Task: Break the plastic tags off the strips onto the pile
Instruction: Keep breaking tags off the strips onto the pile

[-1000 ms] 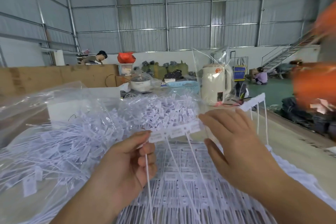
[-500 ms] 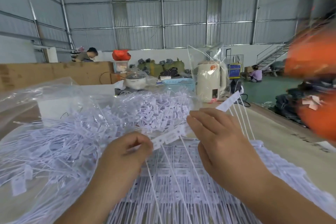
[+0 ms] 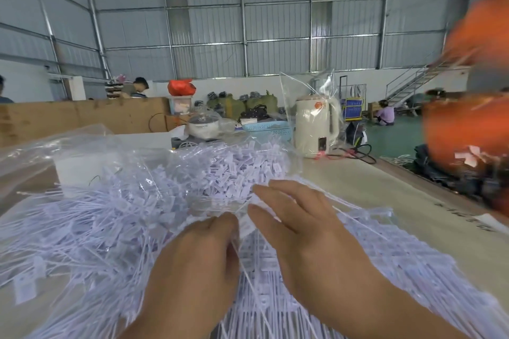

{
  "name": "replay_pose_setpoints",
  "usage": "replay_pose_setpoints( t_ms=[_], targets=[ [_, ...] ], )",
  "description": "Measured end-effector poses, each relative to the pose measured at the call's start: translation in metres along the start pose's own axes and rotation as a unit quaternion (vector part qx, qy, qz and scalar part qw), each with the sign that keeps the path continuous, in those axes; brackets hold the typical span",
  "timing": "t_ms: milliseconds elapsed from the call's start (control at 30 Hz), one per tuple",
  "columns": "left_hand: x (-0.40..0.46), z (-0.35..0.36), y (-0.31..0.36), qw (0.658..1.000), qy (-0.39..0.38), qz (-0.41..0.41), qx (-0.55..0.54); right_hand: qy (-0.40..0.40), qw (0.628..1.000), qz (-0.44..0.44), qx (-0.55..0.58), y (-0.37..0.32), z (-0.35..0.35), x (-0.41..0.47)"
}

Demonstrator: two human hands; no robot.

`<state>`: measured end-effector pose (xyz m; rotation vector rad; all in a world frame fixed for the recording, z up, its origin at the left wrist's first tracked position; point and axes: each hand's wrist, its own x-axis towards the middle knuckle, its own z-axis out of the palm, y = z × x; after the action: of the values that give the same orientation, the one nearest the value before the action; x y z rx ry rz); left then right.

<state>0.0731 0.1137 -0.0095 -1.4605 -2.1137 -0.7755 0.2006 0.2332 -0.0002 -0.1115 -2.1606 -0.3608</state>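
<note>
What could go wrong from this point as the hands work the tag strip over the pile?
1. The left hand pinches a thin tail while the right hand covers the strip; the tail could snap or slip rather than the tag breaking off cleanly.
2. The stacked strips lie right under both hands, so a freed tag may drop there instead of on the loose pile.

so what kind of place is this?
Probably a warehouse or factory workshop: grey corrugated metal walls, a loose heap of white plastic tags on the table, a metal staircase at the far side.
</note>
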Motion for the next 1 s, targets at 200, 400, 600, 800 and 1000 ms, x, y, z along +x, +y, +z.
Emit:
replay_pose_setpoints(
  t_ms=[200, 400, 600, 800, 1000],
  targets=[
    [0.002, -0.001, -0.007, 0.951, 0.084, -0.059, -0.290, -0.001, 0.982, 0.112, 0.151, 0.009, -0.015, -0.008],
    [0.004, 0.003, -0.009, 0.887, 0.121, -0.104, -0.433, -0.223, 0.947, 0.214, 0.085, 0.025, -0.007, -0.014],
    [0.003, 0.010, -0.019, 0.921, 0.067, -0.108, -0.369, -0.187, 0.949, 0.248, 0.063, 0.018, -0.011, -0.008],
    [0.002, 0.013, -0.027, 0.958, -0.106, -0.128, -0.234, -0.033, 0.972, 0.230, 0.018, 0.000, -0.034, 0.001],
    [0.003, 0.009, -0.033, 0.968, -0.160, -0.142, -0.133, 0.009, 0.981, 0.192, 0.037, -0.003, -0.036, -0.004]
  ],
)
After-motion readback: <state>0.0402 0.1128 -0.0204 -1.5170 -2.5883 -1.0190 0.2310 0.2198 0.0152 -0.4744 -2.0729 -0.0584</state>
